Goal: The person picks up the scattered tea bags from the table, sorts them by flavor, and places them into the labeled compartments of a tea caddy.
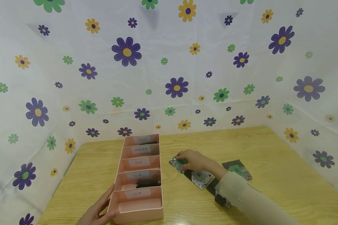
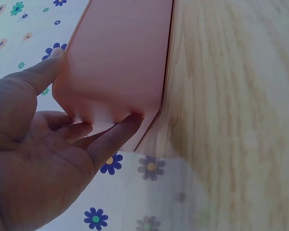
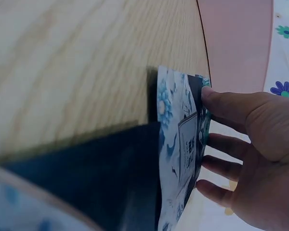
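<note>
A long pink divided box stands left of centre, with a paper label at the back of each compartment. My left hand grips its near left corner, the thumb and fingers on two adjoining walls. My right hand reaches over the table and holds a flat, flower-patterned packet by its edges between thumb and fingers. This packet lies at the far end of a slanting row. Just nearer is another packet with a pale label, followed by a darker packet partly under the right sleeve.
A separate packet with a green label lies right of the forearm. Dark flat items sit in the box's second-nearest compartment, and something dark shows in the farthest one. A white flowered curtain surrounds the wooden table at the back and sides.
</note>
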A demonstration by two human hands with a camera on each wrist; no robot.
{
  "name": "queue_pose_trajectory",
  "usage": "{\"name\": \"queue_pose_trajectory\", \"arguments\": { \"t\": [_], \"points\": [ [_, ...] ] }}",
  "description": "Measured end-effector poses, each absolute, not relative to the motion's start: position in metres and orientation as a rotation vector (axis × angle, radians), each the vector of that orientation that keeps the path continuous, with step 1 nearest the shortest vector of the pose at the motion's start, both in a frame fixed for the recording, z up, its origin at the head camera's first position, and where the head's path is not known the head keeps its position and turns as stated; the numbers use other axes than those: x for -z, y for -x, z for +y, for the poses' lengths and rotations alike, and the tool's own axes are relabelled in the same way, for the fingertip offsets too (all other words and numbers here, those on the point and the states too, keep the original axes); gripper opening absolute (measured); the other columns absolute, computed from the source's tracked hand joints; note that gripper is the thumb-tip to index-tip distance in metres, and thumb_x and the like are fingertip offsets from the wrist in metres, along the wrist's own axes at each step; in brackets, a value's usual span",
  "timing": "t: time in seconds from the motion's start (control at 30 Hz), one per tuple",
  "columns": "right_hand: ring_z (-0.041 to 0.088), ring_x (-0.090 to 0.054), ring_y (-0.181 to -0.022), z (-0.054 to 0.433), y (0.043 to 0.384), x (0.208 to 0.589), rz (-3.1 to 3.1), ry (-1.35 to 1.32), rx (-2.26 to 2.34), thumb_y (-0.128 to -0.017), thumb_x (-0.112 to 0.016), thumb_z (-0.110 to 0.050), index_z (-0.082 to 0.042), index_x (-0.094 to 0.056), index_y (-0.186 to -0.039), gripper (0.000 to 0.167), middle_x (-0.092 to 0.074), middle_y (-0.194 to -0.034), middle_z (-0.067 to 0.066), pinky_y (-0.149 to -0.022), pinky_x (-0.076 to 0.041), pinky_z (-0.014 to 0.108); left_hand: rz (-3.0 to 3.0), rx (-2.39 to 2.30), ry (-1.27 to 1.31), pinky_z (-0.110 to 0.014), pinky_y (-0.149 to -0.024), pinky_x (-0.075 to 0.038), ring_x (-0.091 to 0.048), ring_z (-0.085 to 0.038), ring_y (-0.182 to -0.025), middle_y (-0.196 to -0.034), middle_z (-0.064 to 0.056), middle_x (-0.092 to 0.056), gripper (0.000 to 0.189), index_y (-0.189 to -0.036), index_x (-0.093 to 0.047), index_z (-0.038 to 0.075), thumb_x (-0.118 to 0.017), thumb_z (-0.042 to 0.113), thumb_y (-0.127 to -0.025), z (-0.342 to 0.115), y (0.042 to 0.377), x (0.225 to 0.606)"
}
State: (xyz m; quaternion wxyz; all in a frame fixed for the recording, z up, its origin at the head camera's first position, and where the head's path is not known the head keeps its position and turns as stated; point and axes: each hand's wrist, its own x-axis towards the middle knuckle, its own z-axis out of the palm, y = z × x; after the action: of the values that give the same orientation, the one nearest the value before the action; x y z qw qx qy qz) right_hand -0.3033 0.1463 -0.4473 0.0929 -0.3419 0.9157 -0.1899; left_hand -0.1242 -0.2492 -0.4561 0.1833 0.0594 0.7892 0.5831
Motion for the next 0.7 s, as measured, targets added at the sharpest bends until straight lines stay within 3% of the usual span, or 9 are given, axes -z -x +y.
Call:
{"name": "queue_pose_trajectory", "arguments": {
  "t": [0.3,0.4,0.53,0.7],
  "points": [
    [0.038,-0.06,-0.123,0.144,0.315,0.444,2.942,0.737,0.378,-0.092,-0.081,-0.034,-0.005,-0.072,-0.129,0.049,-0.066,-0.133,0.016,-0.102,-0.051,0.053,2.221,-1.65,-0.162,-0.059,-0.097,-0.053,-0.015,-0.063,-0.145,-0.166,-0.033,0.0,0.085,-0.166,-0.005,0.006,-0.063,0.019,-0.105,-0.249,0.123,0.456],
    [0.029,-0.065,-0.1,0.145,0.319,0.444,2.996,0.626,0.34,-0.089,-0.082,-0.04,-0.006,-0.077,-0.109,0.04,-0.071,-0.11,0.011,-0.082,-0.057,0.044,2.22,-1.659,-0.152,-0.058,-0.096,-0.054,-0.016,-0.062,-0.145,-0.166,-0.033,0.0,0.086,-0.166,-0.006,0.005,-0.064,0.019,-0.105,-0.248,0.123,0.456],
    [0.017,-0.049,-0.066,0.148,0.324,0.447,3.047,0.471,0.381,-0.086,-0.084,-0.044,-0.009,-0.064,-0.071,0.043,-0.057,-0.075,0.002,-0.055,-0.041,0.03,2.219,-1.663,-0.131,-0.058,-0.095,-0.055,-0.016,-0.062,-0.146,-0.166,-0.034,-0.002,0.086,-0.166,-0.007,0.006,-0.065,0.02,-0.104,-0.247,0.123,0.457],
    [0.013,-0.039,-0.056,0.151,0.324,0.448,3.059,0.359,0.478,-0.089,-0.081,-0.044,-0.012,-0.049,-0.064,0.052,-0.044,-0.064,0.0,-0.049,-0.033,0.026,2.223,-1.661,-0.121,-0.058,-0.095,-0.055,-0.017,-0.062,-0.146,-0.166,-0.034,-0.003,0.086,-0.166,-0.007,0.006,-0.065,0.02,-0.104,-0.247,0.124,0.456]
  ]
}}
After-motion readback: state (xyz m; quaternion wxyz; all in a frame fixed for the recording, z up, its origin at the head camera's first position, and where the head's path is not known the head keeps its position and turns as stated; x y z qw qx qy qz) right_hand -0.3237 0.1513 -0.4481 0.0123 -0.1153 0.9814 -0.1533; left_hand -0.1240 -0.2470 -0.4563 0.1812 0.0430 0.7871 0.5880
